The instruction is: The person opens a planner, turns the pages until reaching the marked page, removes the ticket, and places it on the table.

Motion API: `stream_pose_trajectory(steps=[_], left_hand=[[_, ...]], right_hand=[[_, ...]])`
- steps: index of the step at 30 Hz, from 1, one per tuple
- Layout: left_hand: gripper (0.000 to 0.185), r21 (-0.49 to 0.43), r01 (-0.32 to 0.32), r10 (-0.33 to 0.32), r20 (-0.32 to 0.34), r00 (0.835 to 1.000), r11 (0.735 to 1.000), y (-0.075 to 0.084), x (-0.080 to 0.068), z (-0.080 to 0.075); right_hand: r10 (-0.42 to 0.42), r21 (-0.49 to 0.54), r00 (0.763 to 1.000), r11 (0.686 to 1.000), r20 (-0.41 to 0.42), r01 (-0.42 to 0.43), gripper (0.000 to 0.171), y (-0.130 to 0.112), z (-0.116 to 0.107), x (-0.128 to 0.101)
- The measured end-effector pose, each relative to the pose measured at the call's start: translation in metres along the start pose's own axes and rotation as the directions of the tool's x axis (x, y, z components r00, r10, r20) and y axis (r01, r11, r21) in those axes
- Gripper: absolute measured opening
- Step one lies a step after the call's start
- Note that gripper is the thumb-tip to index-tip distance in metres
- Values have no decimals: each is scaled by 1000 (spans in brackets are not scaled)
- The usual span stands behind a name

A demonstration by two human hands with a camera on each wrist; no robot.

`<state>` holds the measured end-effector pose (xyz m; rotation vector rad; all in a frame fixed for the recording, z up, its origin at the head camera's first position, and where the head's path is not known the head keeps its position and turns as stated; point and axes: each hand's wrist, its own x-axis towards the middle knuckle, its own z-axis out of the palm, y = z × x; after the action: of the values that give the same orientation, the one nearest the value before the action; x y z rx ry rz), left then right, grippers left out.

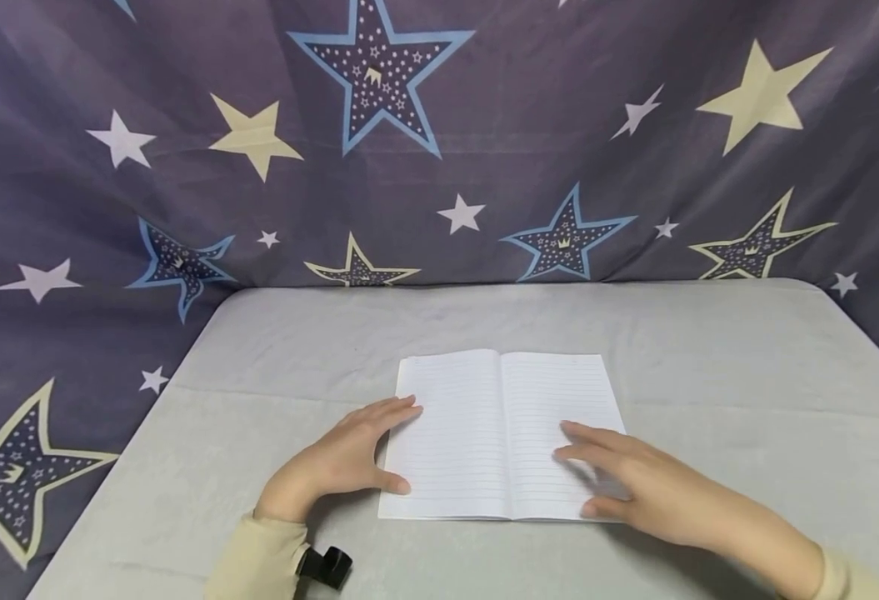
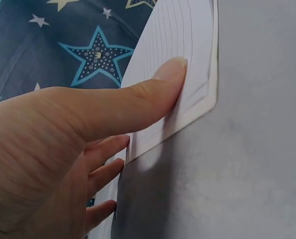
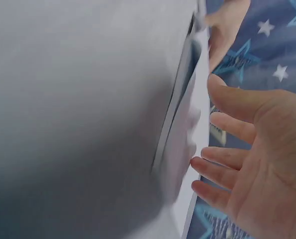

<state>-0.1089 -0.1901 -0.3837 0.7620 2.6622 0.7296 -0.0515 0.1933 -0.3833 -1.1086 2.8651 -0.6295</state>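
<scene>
From the head view I see the whole scene: one open notebook (image 1: 501, 433) lying flat on the grey table (image 1: 709, 350), two lined pages showing, near the front edge and about in the middle. My left hand (image 1: 337, 462) sits at the notebook's left edge, and my right hand (image 1: 637, 483) lies over the lower part of the right page. Behind the table hangs a dark cloth with stars (image 1: 439, 125). At my left cuff there is one small black clip-like part (image 1: 325, 565), seen only in this view.

The left wrist view gives what the head view cannot: my thumb (image 2: 158, 92) presses flat on the corner of the left page, and under it the edges of several sheets step out one below another. My other fingers (image 2: 105, 174) lie straight and slightly apart along the page edge, touching it. The table shows as plain grey beside them.

The right wrist view is blurred. It shows my right fingers (image 3: 222, 167) straight and spread a little, their tips at the page; whether they press or only brush the paper I cannot tell. The notebook's edge (image 3: 180, 114) runs as a pale strip beside them, and my left hand shows small at the far end

So: one notebook, two hands, neither pinching anything
</scene>
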Motion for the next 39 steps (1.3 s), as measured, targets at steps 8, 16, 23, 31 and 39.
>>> stream_pose_trajectory(steps=[8,16,23,31,39], left_hand=[[89,-4,-1,1,-2,1000,1000,-6,2,1],[89,-14,4,-4,-3,1000,1000,-7,3,3],[90,-27,17,-17,6,1000,999,-8,2,3],[90,-31,20,-19,10,1000,999,-8,3,3],[90,-29,25,-25,8,1000,999,-7,2,2]], right_hand=[[-24,-90,999,996,-39,21,77,41,2,-31],[-28,-66,999,998,-47,25,78,53,1,-33],[10,-101,1000,995,-23,-12,71,49,1,-31],[13,-121,995,992,-102,-26,62,43,1,-27],[184,-113,980,975,-82,-192,72,27,-1,-15]])
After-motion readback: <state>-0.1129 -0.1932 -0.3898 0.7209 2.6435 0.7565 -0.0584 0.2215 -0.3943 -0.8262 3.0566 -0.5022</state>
